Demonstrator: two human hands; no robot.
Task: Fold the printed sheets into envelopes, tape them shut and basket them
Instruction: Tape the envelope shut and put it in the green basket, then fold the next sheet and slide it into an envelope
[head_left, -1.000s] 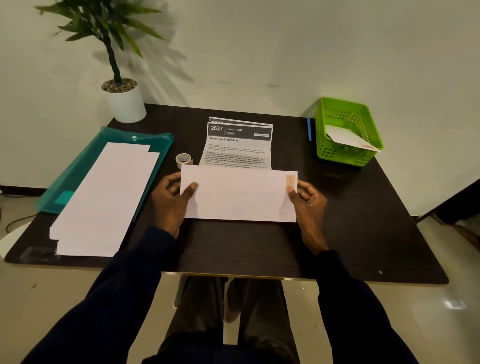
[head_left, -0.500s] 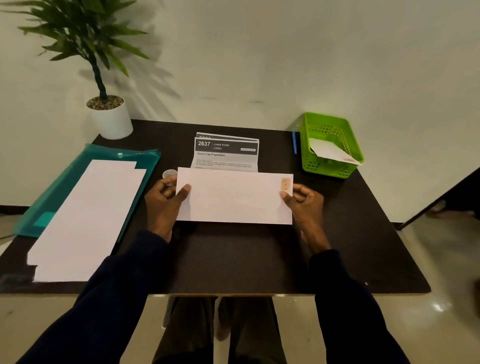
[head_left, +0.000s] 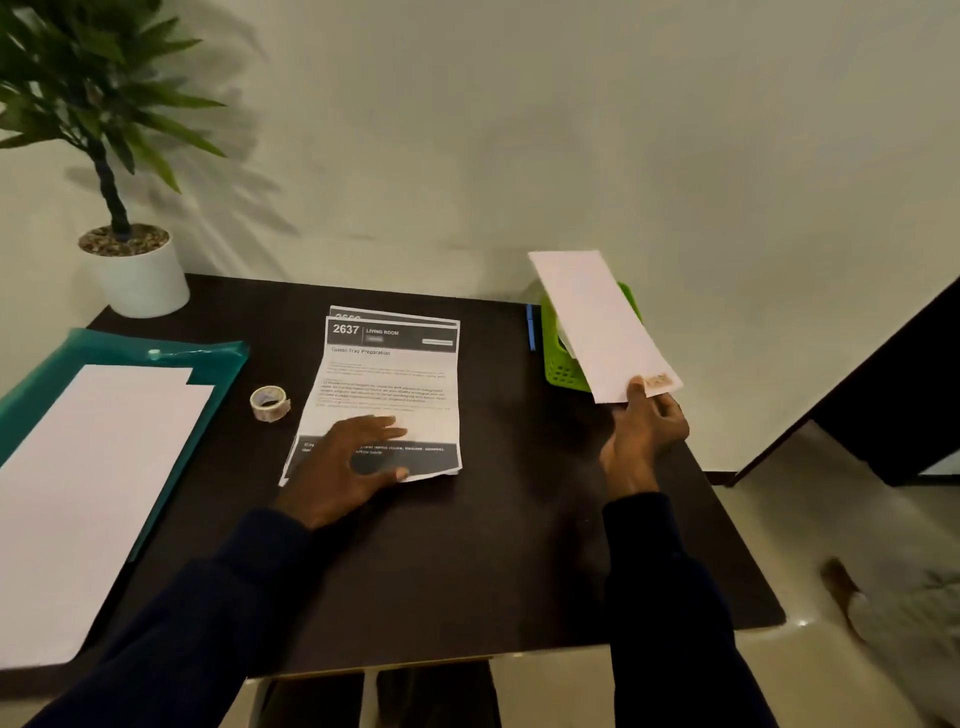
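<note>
Here, two bare hands at a dark table (head_left: 441, 561), one resting on printed sheets, one lifting a white envelope over a green basket.

At far left: a potted plant (head_left: 132, 270) in the back corner, then a teal plastic folder (head_left: 218, 358) under a stack of blank white paper (head_left: 88, 478). Next, a roll of clear tape (head_left: 270, 402) just beside the printed sheets (head_left: 389, 384), headed "2637 Living Room". Left hand (head_left: 345, 467) flat on the lower part of the sheets, fingers spread apart. Further right, a blue pen (head_left: 530, 327) beside the green basket (head_left: 558, 369). Right hand (head_left: 644, 436) raised, thumb and fingers pinched on the near end of the envelope (head_left: 597, 322), held tilted above the basket, covering most of it.
</note>
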